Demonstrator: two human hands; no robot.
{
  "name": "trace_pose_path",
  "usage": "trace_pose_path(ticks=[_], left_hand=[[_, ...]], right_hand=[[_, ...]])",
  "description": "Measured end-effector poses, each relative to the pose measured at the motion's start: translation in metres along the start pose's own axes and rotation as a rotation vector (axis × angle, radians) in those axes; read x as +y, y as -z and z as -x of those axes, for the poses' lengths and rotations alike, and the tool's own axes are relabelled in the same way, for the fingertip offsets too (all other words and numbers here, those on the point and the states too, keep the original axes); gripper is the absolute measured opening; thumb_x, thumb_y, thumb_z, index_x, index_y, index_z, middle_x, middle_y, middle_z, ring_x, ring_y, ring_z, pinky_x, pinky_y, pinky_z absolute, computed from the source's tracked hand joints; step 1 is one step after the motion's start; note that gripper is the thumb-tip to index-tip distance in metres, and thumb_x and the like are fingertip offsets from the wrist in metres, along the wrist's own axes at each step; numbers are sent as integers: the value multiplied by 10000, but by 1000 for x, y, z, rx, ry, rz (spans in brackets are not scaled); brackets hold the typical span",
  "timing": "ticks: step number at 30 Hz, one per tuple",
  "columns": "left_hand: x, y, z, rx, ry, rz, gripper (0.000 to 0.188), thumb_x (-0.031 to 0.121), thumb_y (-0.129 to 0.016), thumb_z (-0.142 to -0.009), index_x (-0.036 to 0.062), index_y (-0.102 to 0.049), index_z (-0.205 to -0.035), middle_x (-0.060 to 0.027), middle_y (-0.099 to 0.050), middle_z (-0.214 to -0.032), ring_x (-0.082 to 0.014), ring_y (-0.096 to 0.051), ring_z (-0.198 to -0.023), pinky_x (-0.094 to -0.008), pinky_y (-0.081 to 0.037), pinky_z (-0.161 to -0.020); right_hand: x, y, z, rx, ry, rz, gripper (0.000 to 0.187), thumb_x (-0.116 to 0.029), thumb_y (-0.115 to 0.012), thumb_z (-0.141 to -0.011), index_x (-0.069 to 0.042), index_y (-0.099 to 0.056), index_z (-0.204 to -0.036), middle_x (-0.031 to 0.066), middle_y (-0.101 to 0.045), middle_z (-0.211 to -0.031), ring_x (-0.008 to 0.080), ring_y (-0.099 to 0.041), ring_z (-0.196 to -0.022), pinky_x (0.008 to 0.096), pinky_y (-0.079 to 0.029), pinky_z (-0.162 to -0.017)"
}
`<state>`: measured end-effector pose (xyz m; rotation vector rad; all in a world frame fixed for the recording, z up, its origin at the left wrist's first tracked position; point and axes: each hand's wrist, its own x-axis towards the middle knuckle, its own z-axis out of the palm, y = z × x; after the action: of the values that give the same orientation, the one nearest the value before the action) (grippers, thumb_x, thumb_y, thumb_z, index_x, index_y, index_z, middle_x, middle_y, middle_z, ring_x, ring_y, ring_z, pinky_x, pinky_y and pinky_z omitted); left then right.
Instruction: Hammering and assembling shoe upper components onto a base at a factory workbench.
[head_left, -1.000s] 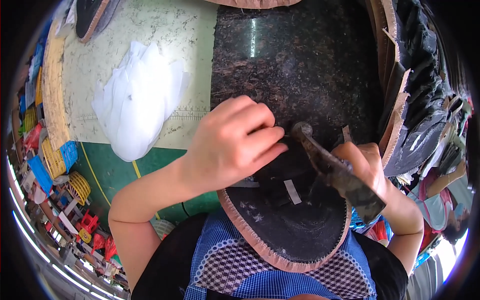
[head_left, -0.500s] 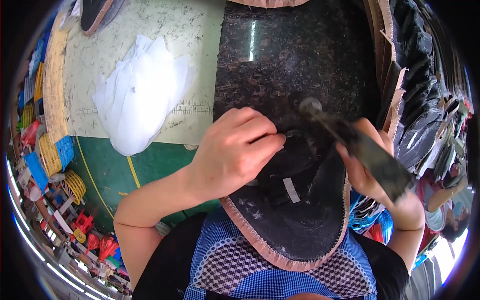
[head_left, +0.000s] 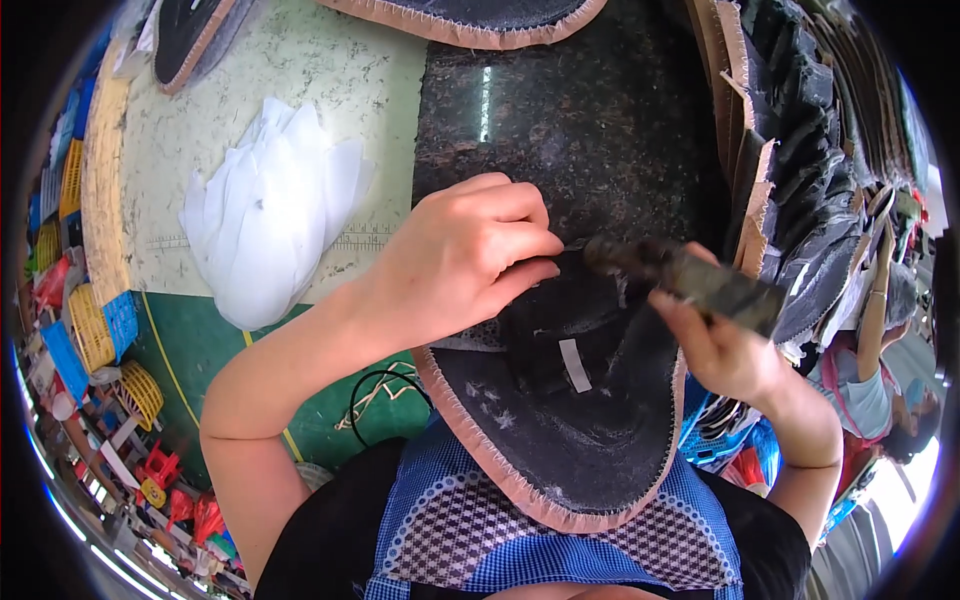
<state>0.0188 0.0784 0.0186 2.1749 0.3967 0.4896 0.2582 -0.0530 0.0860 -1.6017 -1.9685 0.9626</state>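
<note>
White sheets [head_left: 268, 225] lie fanned out on the pale left part of the desk [head_left: 370, 90], well apart from my work. Moving right, my left hand [head_left: 455, 265] sits curled at the near edge of the dark stone slab [head_left: 600, 110], fingertips pinched tight on the top of the black shoe piece [head_left: 570, 400] with the pink serrated trim. That piece hangs off the desk's near edge and down over my blue checked apron [head_left: 560, 545], a small white tag showing at its middle. Right beside my pinch comes the head of the hammer [head_left: 690, 278], touching or just above the black piece; I cannot tell which. My right hand [head_left: 725, 350] wraps closed around its handle. Far right, stacked black pieces [head_left: 800, 150] line the desk's right edge.
</note>
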Motion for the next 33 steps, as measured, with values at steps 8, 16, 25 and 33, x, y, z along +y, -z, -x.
trace_pose_path(ticks=[8,16,25,33], left_hand=[[14,-11,8,45,-209,-341,218,70,-698,-677,-18,-728,-874,-84,-639,-867,-231,-635,-776,-322,-532,-659],[3,17,-7,-142,143,28,132,60,-776,-765,20,-726,-880,-74,-648,-760,-248,-653,-719,-353,-527,-634],[-6,9,5,-61,-51,-15,143,28,-757,-730,8,-723,-867,-55,-642,-821,-212,-636,-722,-314,-538,-577],[2,1,12,-44,-351,-266,107,52,-710,-704,-11,-694,-788,-62,-614,-822,-194,-601,-731,-290,-525,-572]], right_hand=[[4,12,-19,-166,29,-28,342,-7,-703,-770,21,-601,-1095,116,-607,-690,319,-650,-544,382,-496,-481],[7,-2,-13,-180,30,65,289,-100,-748,-776,33,-608,-992,124,-504,-633,314,-591,-502,376,-454,-460],[-6,6,-20,-150,-76,56,135,-17,-693,-833,2,-697,-966,99,-577,-856,235,-597,-634,353,-437,-560],[-9,12,-35,-207,-107,-89,253,-66,-730,-779,-15,-552,-951,120,-566,-603,350,-636,-523,427,-498,-477]])
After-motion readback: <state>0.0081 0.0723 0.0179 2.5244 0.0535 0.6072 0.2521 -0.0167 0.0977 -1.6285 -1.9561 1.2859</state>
